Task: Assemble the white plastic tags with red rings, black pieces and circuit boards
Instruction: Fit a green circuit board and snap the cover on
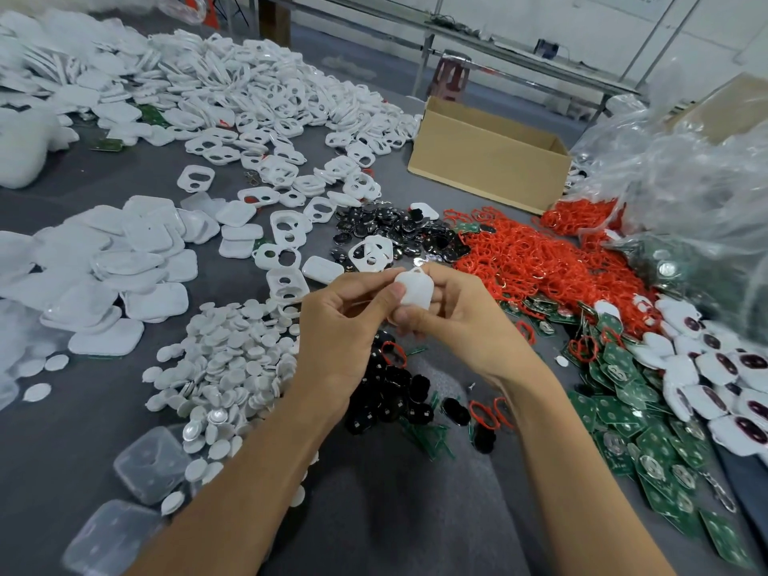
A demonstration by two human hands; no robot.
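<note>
While left hand [345,326] thumb pinches white tag [414,289], right hand [457,313] fingers clamp opposite edge

White tag [415,289], red rings [536,259]

A rounded white plastic tag [415,289] is being held above the table [104,201]; red rings [523,259], black pieces [395,397] and green circuit boards [648,442] are being kept heaped nearby.

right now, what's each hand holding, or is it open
Left hand: pinching the white tag.
Right hand: gripping the same white tag.
</note>
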